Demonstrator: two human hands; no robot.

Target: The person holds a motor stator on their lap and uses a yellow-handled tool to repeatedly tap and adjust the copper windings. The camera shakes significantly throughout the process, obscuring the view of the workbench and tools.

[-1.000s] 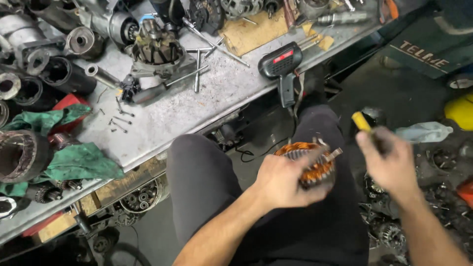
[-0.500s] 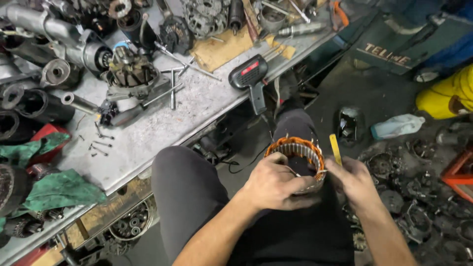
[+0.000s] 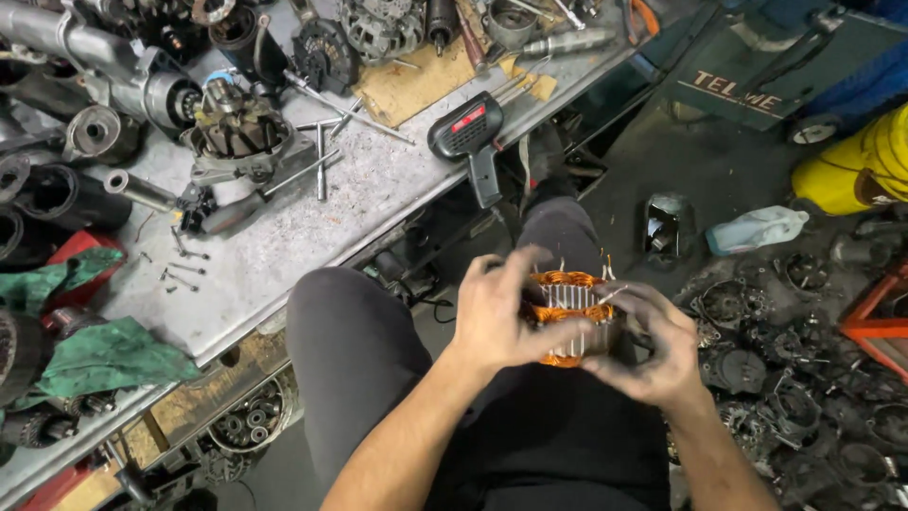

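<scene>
Single head-mounted view, looking steeply down over the wearer's lap from close range; both forearms enter from the bottom edge, with the left hand (image 3: 499,317) and right hand (image 3: 653,345) meeting just below frame centre. Frame is rotated relative to the metal workbench (image 3: 312,218), whose edge runs diagonally from lower left to upper right, filling the upper-left half. The parts-strewn floor (image 3: 785,350) fills the right side; no second view, so no overlap.

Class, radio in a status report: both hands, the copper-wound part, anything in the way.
Left hand and right hand both clasp the copper-wound stator over the lap. Nothing between hands and part. Workbench to the left, soldering gun at its edge.
</scene>
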